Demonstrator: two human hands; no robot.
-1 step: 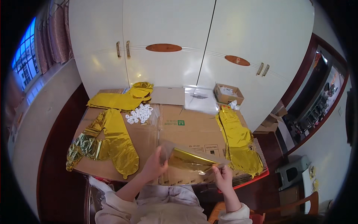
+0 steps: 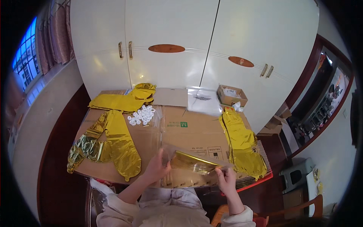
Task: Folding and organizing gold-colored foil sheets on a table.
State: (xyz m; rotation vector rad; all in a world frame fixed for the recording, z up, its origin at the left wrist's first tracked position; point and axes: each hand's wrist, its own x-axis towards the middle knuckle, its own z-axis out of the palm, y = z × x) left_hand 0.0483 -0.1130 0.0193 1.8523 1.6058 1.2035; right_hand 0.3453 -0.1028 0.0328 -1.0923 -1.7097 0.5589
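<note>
Between my two hands is a clear plastic bag with a folded gold foil balloon (image 2: 194, 162) inside, raised over the near edge of the cardboard. My left hand (image 2: 159, 165) pinches the bag's left end, and my right hand (image 2: 226, 179) grips its right end with the thumb on top. To the left lie flat gold foil balloons (image 2: 123, 145), partly crumpled and shiny. A pile of small white rings (image 2: 141, 115) sits behind them. On the right, more flat gold balloons (image 2: 241, 138) are stacked.
Cardboard (image 2: 181, 134) covers the table. At the back are further gold balloons (image 2: 117, 102), a stack of clear bags (image 2: 204, 100) and a small carton (image 2: 231, 99). White cabinet doors (image 2: 170, 22) stand behind. A grey stool (image 2: 297, 176) is on the floor at right.
The bag with the gold balloon has tilted slightly, so the light falls on it differently. Both hands keep nearly the same place and grip.
</note>
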